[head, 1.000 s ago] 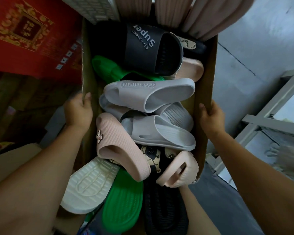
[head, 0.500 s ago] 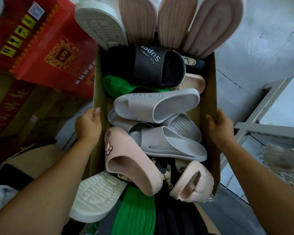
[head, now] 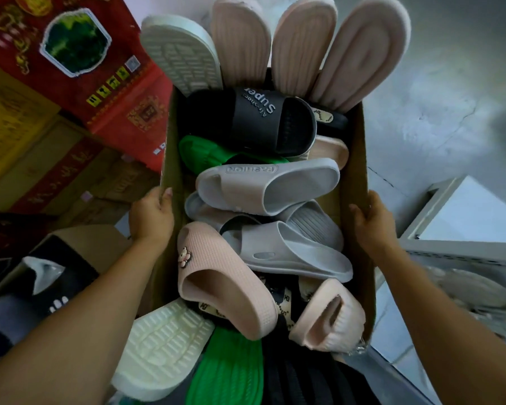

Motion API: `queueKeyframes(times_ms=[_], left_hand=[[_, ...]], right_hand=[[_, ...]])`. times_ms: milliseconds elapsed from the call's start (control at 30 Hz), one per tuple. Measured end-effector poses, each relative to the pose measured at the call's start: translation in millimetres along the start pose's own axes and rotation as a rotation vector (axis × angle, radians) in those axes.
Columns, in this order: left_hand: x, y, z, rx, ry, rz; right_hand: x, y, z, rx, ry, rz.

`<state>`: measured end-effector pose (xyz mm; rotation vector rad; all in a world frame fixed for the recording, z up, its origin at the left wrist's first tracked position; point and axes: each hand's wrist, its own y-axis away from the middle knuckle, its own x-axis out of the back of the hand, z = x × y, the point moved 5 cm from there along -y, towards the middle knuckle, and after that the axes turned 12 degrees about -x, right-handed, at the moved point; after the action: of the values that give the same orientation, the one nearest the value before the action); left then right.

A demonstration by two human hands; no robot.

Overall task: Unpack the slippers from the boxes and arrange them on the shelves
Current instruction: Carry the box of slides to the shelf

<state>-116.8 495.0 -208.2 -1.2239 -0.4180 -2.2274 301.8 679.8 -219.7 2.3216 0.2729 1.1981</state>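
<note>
A cardboard box (head: 359,159) heaped with slippers is held from both sides. The left hand (head: 152,214) grips the left wall with its thumb hooked over the rim, and the right hand (head: 370,222) clasps the right wall, fingers curled round it. Toward the far end lies a black slipper (head: 263,121) whose strap reads "Super" in white; a smaller line beside it begins "Air" and is too blurred to finish. Just nearer, a grey slipper (head: 275,188) has "FASHION" moulded on its strap, and a second grey slipper (head: 292,252) lies below it. A pink slipper (head: 225,282) with a small charm rests by the left wall. Three pink soles (head: 301,45) and a white sole (head: 181,54) stand up at the far end, while a green sole (head: 225,372) and a cream sole (head: 161,346) stick out at the near end. To the left is a red carton (head: 79,77) with gold ornament and yellow handling marks, its writing unreadable. A pale metal shelf (head: 462,247) stands to the right on the grey floor (head: 435,97).
</note>
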Motion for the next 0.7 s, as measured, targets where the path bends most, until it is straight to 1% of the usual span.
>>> queueKeyframes(times_ms=[67, 200, 367, 467, 700], left_hand=[[6, 24, 7, 0.029, -0.001, 0.017], [13, 80, 20, 0.143, 0.024, 0.056], [35, 160, 47, 0.267, -0.008, 0.198], [57, 204, 56, 0.344, -0.075, 0.284], [111, 286, 49, 0.414, -0.042, 0.487]], right_hand=[[10, 1, 1, 0.04, 0.03, -0.029], [32, 4, 3, 0.126, 0.048, -0.075], [50, 14, -13, 0.296, 0.132, -0.132], [50, 28, -33, 0.384, 0.181, -0.171], [36, 81, -110, 0.603, 0.303, -0.284]])
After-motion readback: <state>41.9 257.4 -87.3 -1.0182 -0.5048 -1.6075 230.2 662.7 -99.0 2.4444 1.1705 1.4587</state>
